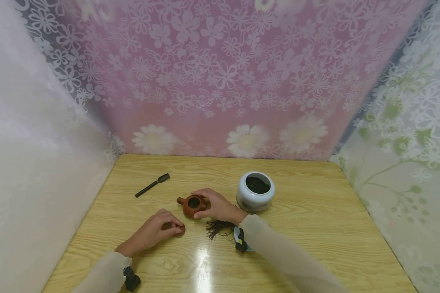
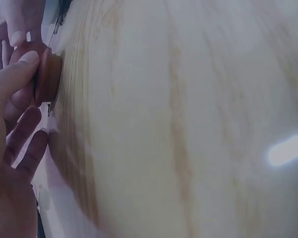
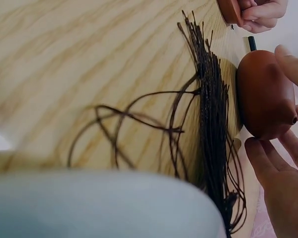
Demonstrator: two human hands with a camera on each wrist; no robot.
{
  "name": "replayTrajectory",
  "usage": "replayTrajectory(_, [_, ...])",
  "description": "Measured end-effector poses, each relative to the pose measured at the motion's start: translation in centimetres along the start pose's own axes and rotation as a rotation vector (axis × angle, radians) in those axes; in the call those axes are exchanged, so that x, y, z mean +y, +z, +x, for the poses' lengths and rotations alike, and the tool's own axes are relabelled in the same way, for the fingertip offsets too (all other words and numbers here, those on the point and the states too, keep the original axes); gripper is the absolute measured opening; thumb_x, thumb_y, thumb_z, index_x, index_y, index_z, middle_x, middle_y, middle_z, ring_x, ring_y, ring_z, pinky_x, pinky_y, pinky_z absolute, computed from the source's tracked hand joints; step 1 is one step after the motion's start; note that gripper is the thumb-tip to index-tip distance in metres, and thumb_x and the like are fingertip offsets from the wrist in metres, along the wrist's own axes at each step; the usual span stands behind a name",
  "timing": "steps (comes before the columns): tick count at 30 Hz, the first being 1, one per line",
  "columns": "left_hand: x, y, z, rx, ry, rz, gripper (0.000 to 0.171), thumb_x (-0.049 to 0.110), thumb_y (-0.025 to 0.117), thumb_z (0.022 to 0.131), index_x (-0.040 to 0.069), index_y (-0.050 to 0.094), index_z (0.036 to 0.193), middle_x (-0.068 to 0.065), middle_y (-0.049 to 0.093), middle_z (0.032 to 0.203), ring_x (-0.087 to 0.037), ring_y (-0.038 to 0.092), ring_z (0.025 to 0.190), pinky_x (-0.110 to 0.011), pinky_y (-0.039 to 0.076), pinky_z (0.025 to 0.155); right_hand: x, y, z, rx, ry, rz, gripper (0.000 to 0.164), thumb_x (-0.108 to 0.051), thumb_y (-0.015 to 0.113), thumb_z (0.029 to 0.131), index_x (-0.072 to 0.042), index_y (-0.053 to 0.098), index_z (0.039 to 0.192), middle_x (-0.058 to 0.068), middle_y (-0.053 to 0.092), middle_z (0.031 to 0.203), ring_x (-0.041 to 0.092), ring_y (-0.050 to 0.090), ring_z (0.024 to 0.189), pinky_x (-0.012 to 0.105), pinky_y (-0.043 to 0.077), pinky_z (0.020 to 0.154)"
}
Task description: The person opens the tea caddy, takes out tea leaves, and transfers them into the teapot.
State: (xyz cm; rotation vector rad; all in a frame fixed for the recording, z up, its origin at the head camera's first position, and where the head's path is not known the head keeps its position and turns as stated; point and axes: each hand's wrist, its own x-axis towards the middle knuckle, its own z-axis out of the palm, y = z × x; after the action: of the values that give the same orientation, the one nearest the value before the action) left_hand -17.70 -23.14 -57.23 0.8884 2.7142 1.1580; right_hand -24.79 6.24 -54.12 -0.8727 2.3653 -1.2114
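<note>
A small reddish-brown clay teapot (image 1: 189, 208) stands uncovered near the table's middle, its round opening dark. My right hand (image 1: 220, 206) holds its body from the right, thumb on the near side and fingers on the far side. In the right wrist view, the short spout of the teapot (image 3: 265, 94) shows between thumb and fingers. To the left and nearer, my left hand (image 1: 155, 230) pinches the matching clay lid (image 1: 182, 230) with thumb and fingers. The left wrist view shows the lid (image 2: 50, 79) low over the wood; whether it touches the table, I cannot tell.
A round white jar (image 1: 256, 201) full of dark leaves stands behind my right wrist. Dark tasselled cords (image 1: 217, 228) and a pale round piece (image 1: 237, 233) lie partly beneath my right forearm. At the back left lies a slim dark brush-like tool (image 1: 152, 186).
</note>
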Motion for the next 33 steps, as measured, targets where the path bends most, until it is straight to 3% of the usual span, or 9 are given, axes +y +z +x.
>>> replayTrajectory(9, [0.8, -0.9, 0.8, 0.014, -0.029, 0.005, 0.014, 0.038, 0.075, 0.104, 0.035, 0.080, 0.116, 0.024, 0.067, 0.098, -0.001, 0.057, 0.100, -0.035, 0.055, 0.097, 0.6, 0.0, 0.1, -0.002, -0.008, -0.003, 0.076, -0.027, 0.086, 0.098, -0.014, 0.050, 0.163, 0.008, 0.054, 0.160, 0.031, 0.058, 0.144, 0.049, 0.051, 0.117])
replayTrajectory(18, [2.5, -2.7, 3.3, 0.060, -0.003, 0.051, 0.013, 0.032, 0.079, 0.102, 0.030, 0.081, 0.114, 0.023, 0.065, 0.094, -0.006, 0.059, 0.102, -0.041, 0.056, 0.094, 0.7, -0.5, 0.0, -0.021, -0.004, 0.002, 0.075, -0.025, 0.084, 0.099, -0.011, 0.049, 0.164, 0.009, 0.056, 0.157, 0.028, 0.060, 0.142, 0.042, 0.056, 0.111])
replayTrajectory(26, [3.1, -2.8, 5.5, 0.052, -0.036, 0.047, 0.013, 0.036, 0.078, 0.102, 0.033, 0.081, 0.115, 0.021, 0.067, 0.097, -0.009, 0.061, 0.098, -0.037, 0.055, 0.087, 0.7, -0.9, 0.3, -0.030, -0.020, -0.052, 0.073, -0.027, 0.084, 0.099, -0.008, 0.051, 0.162, 0.007, 0.060, 0.156, 0.025, 0.061, 0.141, 0.037, 0.056, 0.110])
replayTrajectory(33, [3.6, -2.5, 6.7, 0.069, -0.041, 0.058, 0.015, 0.031, 0.078, 0.103, 0.027, 0.082, 0.116, 0.017, 0.070, 0.100, -0.009, 0.060, 0.098, -0.033, 0.054, 0.085, 0.4, -1.3, 0.7, -0.057, -0.021, -0.099, 0.072, -0.030, 0.084, 0.099, -0.011, 0.053, 0.161, 0.006, 0.059, 0.158, 0.024, 0.061, 0.141, 0.037, 0.057, 0.110])
